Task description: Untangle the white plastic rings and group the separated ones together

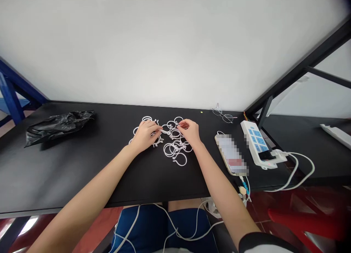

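The black rectangular surface [82, 165] carries a crumpled black plastic bag [57, 125] toward its left edge. Midway along, nearer the far edge, a tangle of white plastic rings [175, 150] lies spread out. The left hand [145, 136] and right hand [189, 131] rest on the tangle, the fingers of each pinched almost shut on rings at its far side. Near the right edge lie a white power strip [256, 143] and a pale smartphone [231, 154], with thin wire-framed glasses [223, 115] at the far edge. The rings overlap and look hooked together, so lifting one would probably drag its neighbours, scatter them toward the smartphone, or strain an open clasp.
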### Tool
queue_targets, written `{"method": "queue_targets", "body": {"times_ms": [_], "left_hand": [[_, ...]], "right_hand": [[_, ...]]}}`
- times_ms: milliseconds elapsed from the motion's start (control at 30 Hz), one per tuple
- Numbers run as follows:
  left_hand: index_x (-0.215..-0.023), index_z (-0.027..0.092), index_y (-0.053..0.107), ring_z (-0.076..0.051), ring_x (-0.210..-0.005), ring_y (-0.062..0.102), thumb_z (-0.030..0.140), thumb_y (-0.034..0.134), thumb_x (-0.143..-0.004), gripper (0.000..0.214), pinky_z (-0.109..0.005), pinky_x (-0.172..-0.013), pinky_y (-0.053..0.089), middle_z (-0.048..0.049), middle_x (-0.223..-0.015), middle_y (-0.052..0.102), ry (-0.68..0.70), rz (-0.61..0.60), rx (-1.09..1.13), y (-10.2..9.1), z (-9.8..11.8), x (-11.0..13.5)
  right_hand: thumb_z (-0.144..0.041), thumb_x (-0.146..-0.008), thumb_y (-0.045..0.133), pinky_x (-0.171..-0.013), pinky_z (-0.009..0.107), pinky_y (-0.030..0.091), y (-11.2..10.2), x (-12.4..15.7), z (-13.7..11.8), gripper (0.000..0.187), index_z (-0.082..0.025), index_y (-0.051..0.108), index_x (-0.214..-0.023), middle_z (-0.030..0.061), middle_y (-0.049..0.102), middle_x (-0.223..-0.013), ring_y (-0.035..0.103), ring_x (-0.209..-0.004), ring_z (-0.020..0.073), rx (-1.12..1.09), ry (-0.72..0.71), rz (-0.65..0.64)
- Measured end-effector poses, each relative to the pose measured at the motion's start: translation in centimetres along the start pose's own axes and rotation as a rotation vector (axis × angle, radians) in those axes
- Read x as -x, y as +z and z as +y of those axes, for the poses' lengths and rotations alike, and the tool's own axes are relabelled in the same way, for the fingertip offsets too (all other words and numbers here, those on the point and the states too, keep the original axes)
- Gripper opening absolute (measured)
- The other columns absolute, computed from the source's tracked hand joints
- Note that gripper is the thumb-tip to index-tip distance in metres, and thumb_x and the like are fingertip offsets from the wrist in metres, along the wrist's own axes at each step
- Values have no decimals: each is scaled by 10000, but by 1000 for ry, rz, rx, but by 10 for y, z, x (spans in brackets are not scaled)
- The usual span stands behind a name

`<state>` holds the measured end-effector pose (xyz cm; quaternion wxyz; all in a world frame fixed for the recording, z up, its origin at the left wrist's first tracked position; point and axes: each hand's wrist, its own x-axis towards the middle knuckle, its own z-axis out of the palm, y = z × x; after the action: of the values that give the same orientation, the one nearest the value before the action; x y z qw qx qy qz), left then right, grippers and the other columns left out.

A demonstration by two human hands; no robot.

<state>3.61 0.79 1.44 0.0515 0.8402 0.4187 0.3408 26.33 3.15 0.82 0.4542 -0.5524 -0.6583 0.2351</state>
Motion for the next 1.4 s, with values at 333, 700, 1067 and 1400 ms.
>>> {"method": "queue_targets", "body": {"times_ms": [333, 700, 1067, 1400], "left_hand": [[-822, 206, 670, -157, -763, 609, 239, 538, -875, 146, -346, -891, 394, 9, -690, 644, -97, 176, 4, -1, 2, -1], [-926, 217, 651, -157, -858, 651, 234, 548, -851, 129, -424, -1097, 307, 11, -835, 708, -180, 229, 15, 1, 0, -1], [-819, 216, 626, -152, -834, 643, 330, 574, -892, 145, -473, -1132, 247, 15, -821, 701, -147, 206, -10, 4, -3, 1], [-699, 201, 559, -124, -692, 566, 312, 552, -893, 224, -434, -1082, 317, 41, -617, 558, -146, 192, -57, 1, 1, -2]], "right_hand": [[-219, -697, 652, -712, 336, 560, 0, 1, -1, 27, -200, 646, -714, 27, 665, -737, 657, -700, 183, -38, -25, 35], [-289, -693, 695, -670, 324, 540, -3, 0, -4, 107, -196, 644, -693, 33, 661, -690, 629, -651, 177, 32, -1, 35], [-351, -695, 707, -640, 318, 513, -3, -1, -1, 170, -205, 632, -655, 31, 650, -665, 603, -634, 179, 41, 17, 55], [-370, -718, 695, -639, 322, 514, -5, 0, -6, 187, -202, 635, -664, 39, 662, -671, 618, -638, 187, 54, 4, 77]]}}
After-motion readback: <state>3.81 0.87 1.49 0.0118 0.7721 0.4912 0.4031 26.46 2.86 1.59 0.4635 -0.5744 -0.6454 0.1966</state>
